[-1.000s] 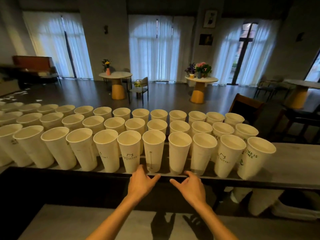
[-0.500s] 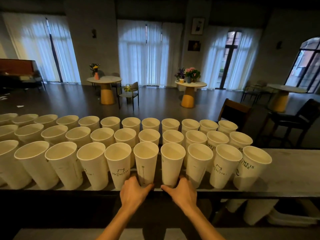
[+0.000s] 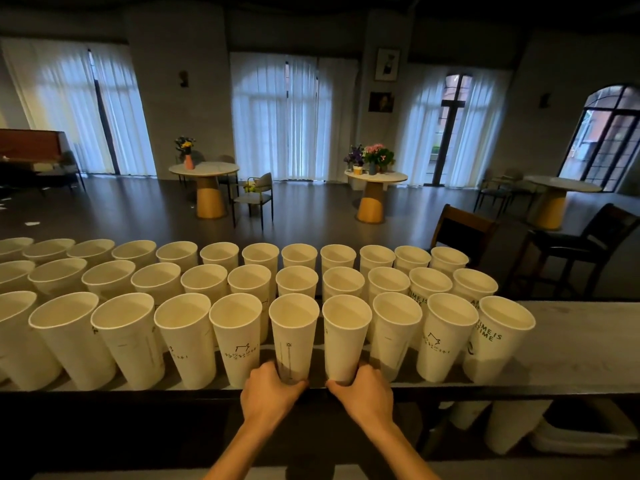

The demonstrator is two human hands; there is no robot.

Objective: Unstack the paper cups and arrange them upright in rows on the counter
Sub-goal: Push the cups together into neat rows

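Observation:
Tall white paper cups stand upright in three rows along the grey counter (image 3: 575, 344). My left hand (image 3: 268, 396) wraps the base of one front-row cup (image 3: 293, 336) that has a thin vertical line printed on it. My right hand (image 3: 363, 396) wraps the base of the plain cup (image 3: 346, 336) just to its right. Both cups stand on the counter near its front edge, side by side with a narrow gap. The front row ends at the right with a cup printed "TIME IS TIME" (image 3: 498, 337).
Bare counter top runs to the right of the last cups. Below the counter at the right are more white cups (image 3: 512, 424) and a white bin (image 3: 581, 438). Beyond the counter are round tables (image 3: 375, 176), chairs (image 3: 464, 230) and curtained windows.
Both hands moved forward from below the counter edge and closed around the bases of two neighbouring front-row cups. The camera tilted up a little.

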